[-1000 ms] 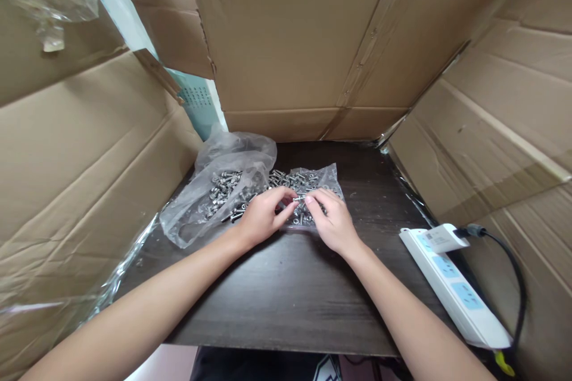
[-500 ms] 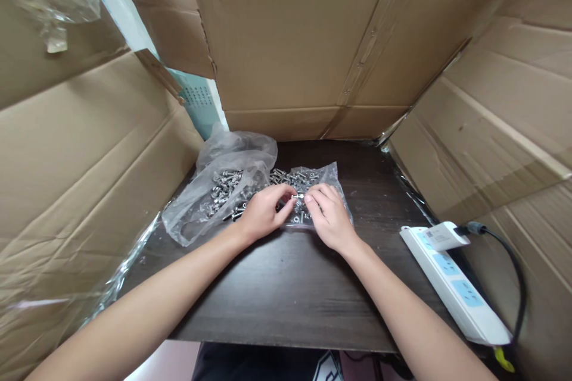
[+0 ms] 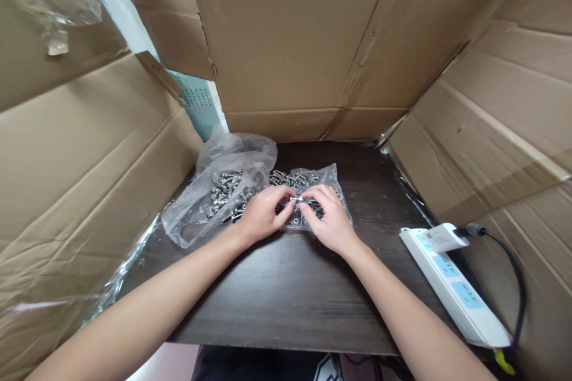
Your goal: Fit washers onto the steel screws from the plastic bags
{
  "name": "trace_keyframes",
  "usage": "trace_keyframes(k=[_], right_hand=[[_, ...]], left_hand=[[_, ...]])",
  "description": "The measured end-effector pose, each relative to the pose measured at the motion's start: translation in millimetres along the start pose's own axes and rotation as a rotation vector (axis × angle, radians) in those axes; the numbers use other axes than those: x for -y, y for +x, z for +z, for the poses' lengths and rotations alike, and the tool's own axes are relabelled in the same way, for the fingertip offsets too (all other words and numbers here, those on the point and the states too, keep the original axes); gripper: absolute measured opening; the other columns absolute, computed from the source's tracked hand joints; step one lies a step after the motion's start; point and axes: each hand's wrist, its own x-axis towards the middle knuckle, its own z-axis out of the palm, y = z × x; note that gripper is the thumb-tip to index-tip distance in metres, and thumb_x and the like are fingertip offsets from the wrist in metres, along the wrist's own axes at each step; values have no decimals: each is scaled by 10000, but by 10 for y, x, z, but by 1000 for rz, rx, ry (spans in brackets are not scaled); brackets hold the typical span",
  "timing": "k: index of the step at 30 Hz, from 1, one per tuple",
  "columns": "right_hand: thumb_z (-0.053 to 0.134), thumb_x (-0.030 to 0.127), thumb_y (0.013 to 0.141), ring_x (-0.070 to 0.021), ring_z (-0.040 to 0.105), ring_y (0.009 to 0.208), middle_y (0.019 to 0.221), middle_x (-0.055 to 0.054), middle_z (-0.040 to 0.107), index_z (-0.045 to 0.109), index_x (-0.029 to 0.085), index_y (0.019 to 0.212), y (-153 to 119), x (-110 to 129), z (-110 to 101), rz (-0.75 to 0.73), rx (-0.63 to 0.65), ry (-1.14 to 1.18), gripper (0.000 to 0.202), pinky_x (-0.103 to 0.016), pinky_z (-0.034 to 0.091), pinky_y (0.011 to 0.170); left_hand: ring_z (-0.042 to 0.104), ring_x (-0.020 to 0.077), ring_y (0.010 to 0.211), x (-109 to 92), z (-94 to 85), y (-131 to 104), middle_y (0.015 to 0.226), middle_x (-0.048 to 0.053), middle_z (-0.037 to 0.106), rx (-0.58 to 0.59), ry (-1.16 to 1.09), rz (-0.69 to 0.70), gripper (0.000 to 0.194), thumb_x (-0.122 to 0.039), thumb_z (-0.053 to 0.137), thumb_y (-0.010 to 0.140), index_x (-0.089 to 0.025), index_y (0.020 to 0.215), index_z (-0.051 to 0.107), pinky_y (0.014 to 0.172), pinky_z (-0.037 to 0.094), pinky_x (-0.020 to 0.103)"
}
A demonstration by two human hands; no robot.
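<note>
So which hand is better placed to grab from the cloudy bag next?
Probably the left hand: it's beside the cloudy bag; the right hand is farther off. Both are at one small bolt.

The table (image 3: 277,303) is dark brown and has a bit of shine near the front. A big, crumpled see-through bag (image 3: 185,220) lies on its left side with lots of silver bolts (image 3: 226,184), and right next to it is a smaller, flat clear bag (image 3: 331,175) with small screws (image 3: 279,177) and little rings (image 3: 296,221). Well apart from them, a long white power strip (image 3: 451,292) lies slanted on the right.
</note>
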Motion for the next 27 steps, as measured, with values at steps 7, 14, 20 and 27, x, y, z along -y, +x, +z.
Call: trace_keyframes(k=[7, 14, 20, 27], right_hand=[[578, 238, 979, -269, 595, 1015, 1035, -77, 671, 645, 226, 1006, -4, -2, 12, 10, 18, -2, 73, -463, 473, 949], [496, 291, 1026, -266, 579, 947, 978, -73, 670, 639, 229, 900, -3, 10, -5, 20, 29, -43, 201, -466, 458, 908], [541, 283, 1004, -256, 589, 989, 1004, -68, 667, 632, 225, 952, 8, 32, -20, 13, 17, 11, 120, -443, 458, 927], [462, 292, 1037, -257, 585, 951, 962, -68, 670, 625, 230, 874, 16, 25, -29, 30, 44, 16, 238, -456, 462, 900]], left_hand=[[682, 182, 882, 6, -11, 2, 966, 45, 722, 19, -14, 13, 112, -232, 607, 984, -187, 1069, 666, 797, 530, 294], [674, 185, 911, -6, -11, -2, 996, 55, 714, 39, -12, 19, 121, -259, 585, 1015, -192, 1072, 669, 794, 531, 291], [691, 179, 876, -12, 1, -4, 968, 52, 735, 17, 0, 48, 121, -258, 593, 1008, -187, 1068, 672, 799, 542, 297], [698, 176, 877, -48, -10, -3, 972, 59, 738, 29, -4, 57, 131, -262, 580, 1014, -181, 1066, 669, 809, 556, 293]])
